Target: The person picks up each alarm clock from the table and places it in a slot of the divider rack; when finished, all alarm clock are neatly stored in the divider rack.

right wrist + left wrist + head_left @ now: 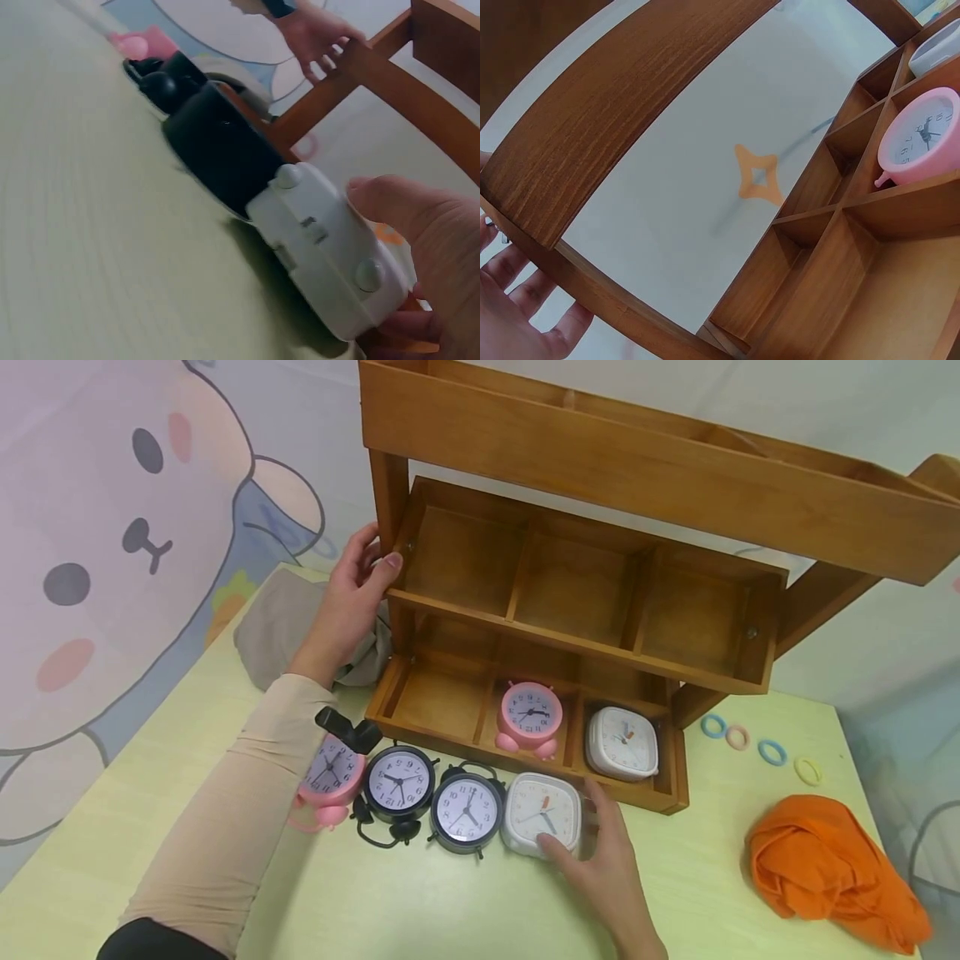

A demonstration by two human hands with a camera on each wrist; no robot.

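My right hand (591,847) grips a white square alarm clock (542,810) at the right end of a row on the table, thumb on its front and fingers round its right side. The right wrist view shows that hand (424,247) pinching the white clock's (322,247) casing. Left of it stand two black twin-bell clocks (465,810) (400,781) and a pink one (330,772). My left hand (348,597) holds the left upright of the wooden shelf (577,647); its fingers (517,300) lie behind the wood. The bottom tier holds a pink clock (530,714) and a white clock (621,742).
An orange cloth (825,868) lies at the right. Several coloured hair rings (757,747) sit behind it. A grey cloth (281,618) is bunched beside the shelf's left foot. The bottom tier's left compartment (438,697) and the middle tier hold nothing.
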